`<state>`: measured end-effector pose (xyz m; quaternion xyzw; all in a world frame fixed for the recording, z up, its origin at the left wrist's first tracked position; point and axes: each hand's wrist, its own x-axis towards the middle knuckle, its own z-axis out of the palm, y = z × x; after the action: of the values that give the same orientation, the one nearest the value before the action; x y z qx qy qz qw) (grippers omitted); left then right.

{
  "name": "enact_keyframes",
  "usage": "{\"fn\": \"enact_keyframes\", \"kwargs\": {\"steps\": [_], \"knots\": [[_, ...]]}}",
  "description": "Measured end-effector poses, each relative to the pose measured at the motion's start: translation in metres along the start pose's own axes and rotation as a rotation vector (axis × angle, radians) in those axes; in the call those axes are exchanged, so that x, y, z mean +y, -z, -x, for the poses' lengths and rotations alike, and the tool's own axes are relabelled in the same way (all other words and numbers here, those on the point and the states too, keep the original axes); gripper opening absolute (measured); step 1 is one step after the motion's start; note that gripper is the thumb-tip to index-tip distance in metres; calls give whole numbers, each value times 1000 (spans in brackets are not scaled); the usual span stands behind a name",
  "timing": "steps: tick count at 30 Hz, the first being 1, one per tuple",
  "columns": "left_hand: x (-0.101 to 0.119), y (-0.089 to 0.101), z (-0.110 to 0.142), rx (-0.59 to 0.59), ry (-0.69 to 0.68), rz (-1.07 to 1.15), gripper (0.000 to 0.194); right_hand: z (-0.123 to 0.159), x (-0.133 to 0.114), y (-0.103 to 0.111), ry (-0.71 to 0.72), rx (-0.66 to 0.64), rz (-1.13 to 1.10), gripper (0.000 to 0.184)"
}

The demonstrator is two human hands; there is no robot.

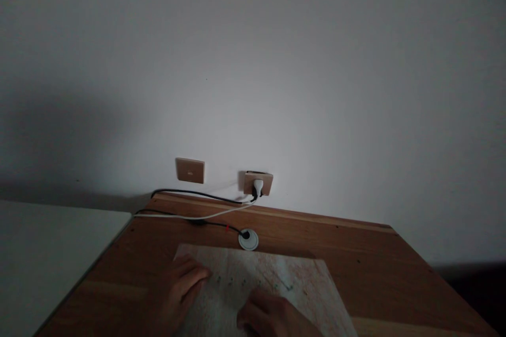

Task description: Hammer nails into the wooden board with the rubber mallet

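A pale, stained board (276, 279) lies flat on a wooden table (356, 253). My left hand (179, 289) rests on the board's left edge with its fingers curled over it, gripping the side. My right hand (272, 316) lies on the board near the bottom of the view, fingers bent and pressed together; what, if anything, is under them is hidden. Small dark specks dot the board between the hands.
A white wall fills most of the view. On it sit a wooden switch plate (190, 170) and a socket (258, 183) with white and black plugs. Black and white cables (197, 216) run across the table's far edge. A round cable grommet (248, 239) sits behind the board. A white surface (47, 253) adjoins at left.
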<state>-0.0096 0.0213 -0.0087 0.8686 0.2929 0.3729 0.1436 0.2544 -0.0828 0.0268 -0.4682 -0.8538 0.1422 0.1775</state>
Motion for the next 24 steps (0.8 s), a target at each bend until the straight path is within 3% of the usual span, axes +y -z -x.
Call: {"fn": "enact_keyframes", "kwargs": {"steps": [8, 11, 14, 18, 24], "knots": [[-3, 4, -7, -44, 44, 40, 22, 9, 22, -25, -5, 67, 271, 18], [-3, 6, -8, -63, 46, 36, 21, 12, 21, -7, -43, 58, 272, 34], [-1, 7, -9, -58, 33, 25, 21, 17, 20, 26, -123, 54, 239, 56], [2, 7, -13, -29, 27, 5, 18, 31, 33, 58, -278, 71, 224, 39], [3, 3, -15, 6, 48, -17, 14, 49, 54, 58, -465, -34, 218, 31]]}}
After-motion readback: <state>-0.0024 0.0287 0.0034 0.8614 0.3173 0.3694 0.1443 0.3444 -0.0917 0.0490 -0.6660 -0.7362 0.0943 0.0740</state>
